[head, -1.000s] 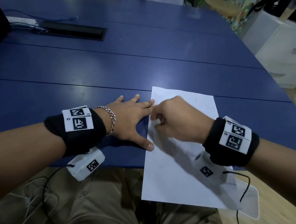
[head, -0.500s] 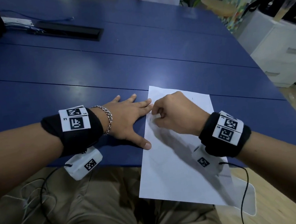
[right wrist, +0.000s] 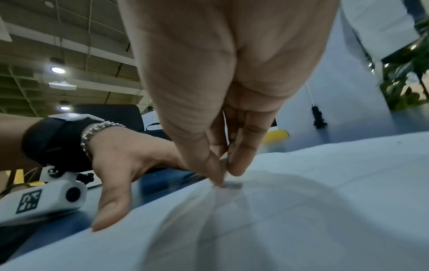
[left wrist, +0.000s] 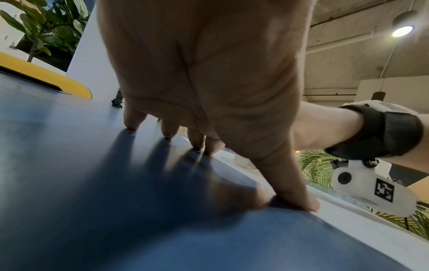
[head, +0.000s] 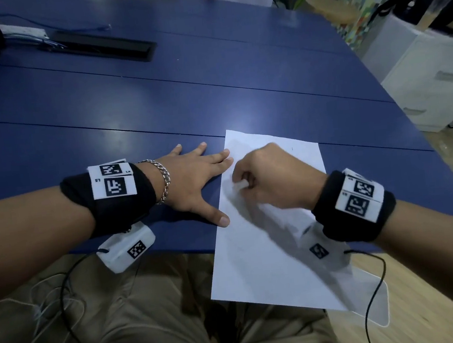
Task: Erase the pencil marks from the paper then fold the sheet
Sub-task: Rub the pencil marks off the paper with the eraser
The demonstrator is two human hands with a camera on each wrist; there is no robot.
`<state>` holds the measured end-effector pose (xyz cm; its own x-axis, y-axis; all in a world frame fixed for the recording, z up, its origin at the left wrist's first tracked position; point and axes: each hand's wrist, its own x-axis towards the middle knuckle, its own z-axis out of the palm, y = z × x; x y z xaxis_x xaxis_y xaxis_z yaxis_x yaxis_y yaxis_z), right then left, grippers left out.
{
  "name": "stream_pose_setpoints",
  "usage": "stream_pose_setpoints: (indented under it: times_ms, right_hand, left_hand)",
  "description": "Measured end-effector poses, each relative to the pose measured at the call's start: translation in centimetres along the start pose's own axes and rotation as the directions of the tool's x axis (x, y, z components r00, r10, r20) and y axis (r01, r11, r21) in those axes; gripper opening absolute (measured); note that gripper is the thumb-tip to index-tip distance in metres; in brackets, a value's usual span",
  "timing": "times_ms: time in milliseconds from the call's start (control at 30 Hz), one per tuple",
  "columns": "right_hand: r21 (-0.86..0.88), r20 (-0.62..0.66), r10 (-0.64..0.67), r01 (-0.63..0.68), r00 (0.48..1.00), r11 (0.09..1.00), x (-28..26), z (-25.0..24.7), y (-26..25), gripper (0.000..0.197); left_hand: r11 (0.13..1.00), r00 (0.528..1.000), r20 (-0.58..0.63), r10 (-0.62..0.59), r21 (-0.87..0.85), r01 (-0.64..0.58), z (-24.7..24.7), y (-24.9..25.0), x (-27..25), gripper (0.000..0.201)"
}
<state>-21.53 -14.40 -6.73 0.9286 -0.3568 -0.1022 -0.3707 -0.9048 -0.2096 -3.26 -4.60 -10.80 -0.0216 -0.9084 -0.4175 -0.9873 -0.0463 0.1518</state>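
Pinching small white eraser point(head: 240, 184): right hand point(head: 270, 178), on paper point(head: 270, 250); left hand point(head: 192, 180) flat, fingers spread, pinning paper edge to worktop point(head: 211, 89).

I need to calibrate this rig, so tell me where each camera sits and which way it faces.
Head: worn up top, aimed forward and down at the blue wooden table; shows both forearms.
Left wrist: under the wrist, looking along the flat left hand pressing the table.
Right wrist: looking along the right hand, whose grip pinches a small white eraser on the white paper sheet.
Shared: each wrist view shows the other wrist's camera.
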Motion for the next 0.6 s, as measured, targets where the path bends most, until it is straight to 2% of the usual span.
stream_pose_setpoints:
  times_ms: [100,200,233,367,500,533,600]
  right_hand:
    - [-0.01,-0.043,0.044,-0.045,0.998,0.999,0.4,-0.1,0.8,0.021]
    - [-0.032,0.058,-0.061,0.063,0.996,0.998,-0.4,0.4,0.0,0.024]
    - [-0.047,0.075,-0.058,0.062,0.995,0.997,-0.3,0.3,0.1,0.023]
    - [-0.063,-0.003,0.029,-0.029,1.0,0.998,0.4,-0.4,1.3,0.02]
    - [-0.079,0.117,-0.093,0.103,0.989,0.992,-0.8,0.2,0.2,0.023]
    - [-0.094,0.12,-0.075,0.086,0.99,0.992,-0.6,0.0,0.3,0.022]
    - [-0.075,0.045,0.01,-0.007,0.999,0.997,0.0,-0.4,1.1,0.021]
  left_hand:
    - [1.0,1.0,0.005,-0.002,0.005,0.002,0.0,0.1,0.1,0.138]
    - [1.0,1.0,0.006,-0.004,0.003,0.004,0.0,0.1,0.0,0.137]
    - [1.0,1.0,0.007,-0.005,0.003,0.005,0.0,0.1,0.0,0.137]
    - [1.0,1.0,0.017,-0.009,0.008,0.009,-0.1,0.2,0.0,0.138]
    - [1.0,1.0,0.02,-0.012,0.008,0.012,-0.2,0.3,-0.1,0.137]
    - [1.0,1.0,0.02,-0.011,0.01,0.011,-0.2,0.2,-0.1,0.137]
    - [1.0,1.0,0.023,-0.009,0.012,0.009,-0.2,0.2,0.0,0.138]
